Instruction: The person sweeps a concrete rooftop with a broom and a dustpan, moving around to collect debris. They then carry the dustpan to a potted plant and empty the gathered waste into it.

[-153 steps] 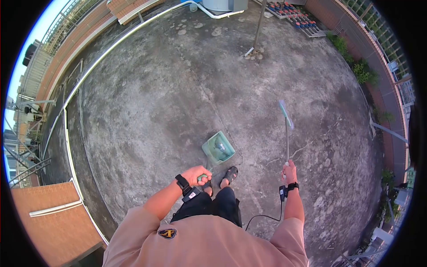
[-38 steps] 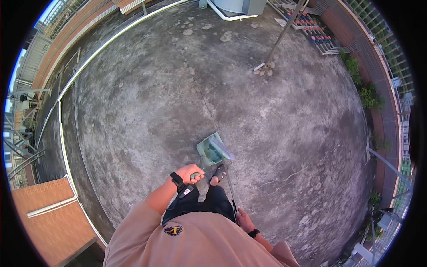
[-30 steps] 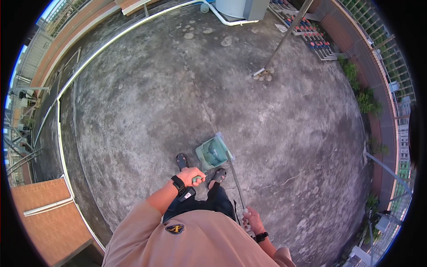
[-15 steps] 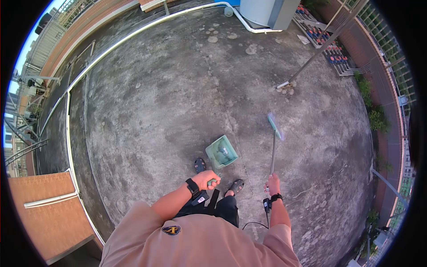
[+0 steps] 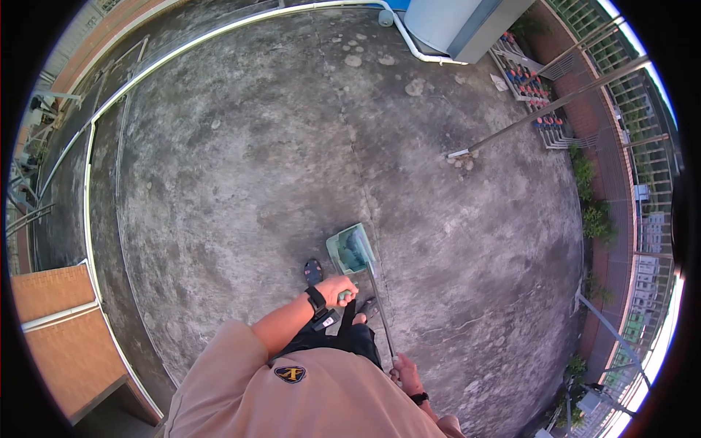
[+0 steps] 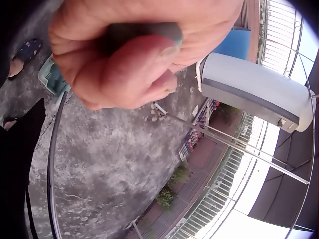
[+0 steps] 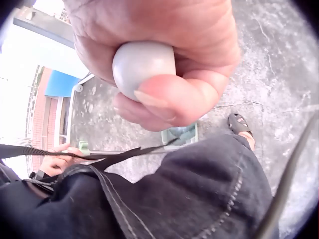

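In the head view my left hand (image 5: 336, 290) grips the green handle (image 5: 345, 295) of a green box-shaped dustpan (image 5: 334, 252), which stands on the floor by the feet. Something greyish lies inside it, too unclear to name. The broom's pale head (image 5: 372, 252) is at the dustpan's right side; whether they touch I cannot tell. My right hand (image 5: 408, 374), low by the right hip, holds the broom's grey pole (image 5: 383, 314). In the right wrist view, the fingers of my right hand (image 7: 159, 64) curl round the pole's white end (image 7: 142, 67). My left hand (image 6: 134, 59) is curled in the left wrist view.
Sandalled feet stand close behind the dustpan, the left sandal (image 5: 313, 272) beside it. Ahead on the right, a slanting metal pole (image 5: 540, 113) meets the stained concrete floor (image 5: 255, 168). A white pipe (image 5: 88, 197) runs along the left, and a large pale tank (image 5: 442, 25) stands at the back.
My right hand has come back toward the body, and the broom head has swung left from the floor to the dustpan's side. My left hand keeps its grip on the handle.
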The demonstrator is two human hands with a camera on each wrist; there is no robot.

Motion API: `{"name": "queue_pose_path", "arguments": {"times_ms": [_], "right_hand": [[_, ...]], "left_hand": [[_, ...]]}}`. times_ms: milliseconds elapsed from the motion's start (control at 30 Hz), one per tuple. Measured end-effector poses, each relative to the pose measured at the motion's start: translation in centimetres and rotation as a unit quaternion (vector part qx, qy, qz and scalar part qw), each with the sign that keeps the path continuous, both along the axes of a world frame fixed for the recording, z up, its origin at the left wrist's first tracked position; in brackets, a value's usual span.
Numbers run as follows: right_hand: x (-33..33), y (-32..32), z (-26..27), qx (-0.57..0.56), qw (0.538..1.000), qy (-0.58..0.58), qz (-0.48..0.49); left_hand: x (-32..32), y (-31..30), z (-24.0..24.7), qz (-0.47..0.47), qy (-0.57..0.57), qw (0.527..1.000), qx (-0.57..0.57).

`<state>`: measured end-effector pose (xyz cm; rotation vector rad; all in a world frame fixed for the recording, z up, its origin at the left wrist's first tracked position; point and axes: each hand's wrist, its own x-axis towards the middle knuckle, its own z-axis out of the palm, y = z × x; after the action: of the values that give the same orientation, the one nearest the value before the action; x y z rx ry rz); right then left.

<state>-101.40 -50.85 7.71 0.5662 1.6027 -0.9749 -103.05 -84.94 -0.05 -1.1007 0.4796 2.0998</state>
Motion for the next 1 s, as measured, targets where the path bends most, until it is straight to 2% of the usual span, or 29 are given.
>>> {"name": "queue_pose_path", "arguments": {"times_ms": [100,200,267,400,467,567,633,667,700,733,767,833,900,933,1000], "right_hand": [[-2.7,-1.1,0.2,0.007,0.999,0.028,-0.019],[-7.9,-3.1,-1.0,0.008,0.995,0.100,0.029],[-12.3,-4.1,-3.0,0.002,0.989,0.142,0.043],[-20.6,-6.9,-8.1,0.007,0.975,0.202,0.091],[-21.8,-8.8,-10.3,0.003,0.972,0.208,0.107],[-20.1,-10.9,-12.8,0.009,0.980,0.192,0.058],[-16.0,-9.1,-16.6,-0.005,0.976,0.188,0.109],[-12.9,-7.8,-16.4,0.011,0.961,0.213,0.176],[-9.9,-7.6,-15.9,0.029,0.941,0.238,0.240],[-7.7,-8.6,-11.5,0.050,0.968,0.136,0.207],[-4.9,-6.0,-12.6,0.020,0.965,0.138,0.224],[-1.6,-5.2,-8.9,0.026,0.969,0.070,0.234],[-0.5,-5.1,-5.8,0.000,0.968,0.045,0.247],[-0.2,-5.6,-4.3,0.001,0.970,0.037,0.242],[-0.2,-6.1,-3.6,0.022,0.978,0.012,0.209]], "left_hand": [[0.3,-0.1,0.1,-0.011,0.009,1.000,-0.008],[0.7,-0.5,0.6,0.002,-0.012,1.000,-0.005],[1.1,-1.2,0.8,0.025,-0.003,0.999,0.020],[0.8,-2.7,1.8,0.050,-0.011,0.999,-0.012],[0.8,-3.4,1.6,0.055,-0.007,0.998,-0.007],[0.7,-4.3,1.1,0.053,-0.009,0.998,-0.021],[0.9,-5.0,1.4,0.059,-0.003,0.998,-0.016],[0.8,-5.7,2.3,0.064,-0.002,0.998,-0.013],[0.5,-6.3,2.8,0.067,0.001,0.998,-0.008],[0.2,-6.5,2.4,0.058,0.007,0.998,-0.006],[-0.1,-6.5,1.6,0.062,0.010,0.998,-0.009],[-0.3,-6.4,1.0,0.060,0.015,0.998,-0.010],[-0.4,-6.4,0.8,0.040,0.098,0.994,-0.027],[-0.4,-6.4,0.9,0.023,0.102,0.994,-0.024],[-0.7,-6.2,1.3,0.041,0.037,0.998,-0.028]]}}
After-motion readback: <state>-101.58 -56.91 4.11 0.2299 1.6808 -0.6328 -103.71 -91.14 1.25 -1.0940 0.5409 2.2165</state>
